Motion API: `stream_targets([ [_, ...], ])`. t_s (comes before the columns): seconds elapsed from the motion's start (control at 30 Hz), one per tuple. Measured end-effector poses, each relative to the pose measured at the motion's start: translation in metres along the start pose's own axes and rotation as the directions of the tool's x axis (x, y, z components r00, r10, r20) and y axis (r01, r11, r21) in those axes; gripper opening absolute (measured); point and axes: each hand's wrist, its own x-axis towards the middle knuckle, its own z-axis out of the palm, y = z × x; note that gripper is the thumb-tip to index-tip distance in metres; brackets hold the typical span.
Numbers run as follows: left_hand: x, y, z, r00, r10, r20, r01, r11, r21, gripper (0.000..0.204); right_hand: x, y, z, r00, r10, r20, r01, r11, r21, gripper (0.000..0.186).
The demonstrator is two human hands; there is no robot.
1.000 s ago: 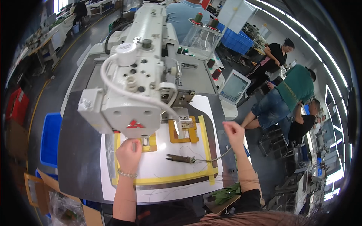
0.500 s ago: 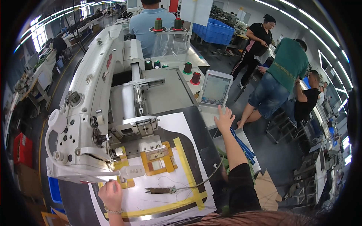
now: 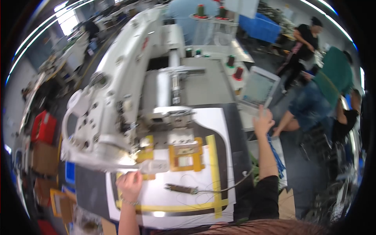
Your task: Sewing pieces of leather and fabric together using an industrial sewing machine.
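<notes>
Red bin (image 3: 44, 127): one, on the floor, far left. Blue bin (image 3: 70, 172): one, partly hidden, by the dark table (image 3: 92, 188). Sewing machine (image 3: 121, 66): one, white, its long arm reaching toward me, head over the table. My left hand (image 3: 130, 184): fingers curled in, just below the machine's head; whether they grip anything, I cannot tell. Bracelet (image 3: 129, 201): on my left wrist. White sheet (image 3: 156, 196): flat on the table, under my left hand. Snips (image 3: 181, 188): one pair, dark, lying on the sheet, points to the left, cord running off right. Yellow frame (image 3: 184, 168): above the snips. Yellow tape (image 3: 214, 168): a strip right of the frame. Red spool (image 3: 237, 73): upright, beyond. Screen (image 3: 258, 87): tilted, right of the spool. My right hand (image 3: 263, 122): open, fingers extended at the screen's lower edge; contact unclear, blurred. Blue strips (image 3: 276, 156): beside my right forearm.
</notes>
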Motion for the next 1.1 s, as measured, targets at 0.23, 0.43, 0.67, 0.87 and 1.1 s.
stream_targets([
  [0.23,-0.009,-0.006,0.007,0.877,-0.448,0.172,0.476,0.858,-0.192,0.023,-0.003,-0.007,-0.038,0.953,-0.140,-0.269,0.223,0.925,0.307,0.051],
  [0.43,-0.010,0.002,0.009,0.823,-0.522,0.224,0.563,0.701,-0.438,0.011,-0.026,-0.028,-0.121,0.837,-0.309,-0.451,0.518,0.710,0.476,0.031],
  [0.67,-0.006,-0.007,0.000,0.889,-0.426,0.168,0.454,0.869,-0.198,0.007,-0.077,-0.086,-0.243,0.242,-0.777,-0.582,0.969,0.165,0.183,0.024],
  [0.87,-0.014,-0.013,0.013,0.989,-0.056,0.135,0.077,0.984,-0.161,0.005,-0.127,-0.179,-0.281,0.144,-0.876,-0.460,0.898,-0.079,0.432,0.026],
  [1.1,-0.008,-0.010,0.013,0.984,-0.089,0.153,0.133,0.944,-0.303,0.003,-0.141,-0.269,-0.250,0.411,-0.892,-0.187,0.328,-0.047,0.943,0.030],
])
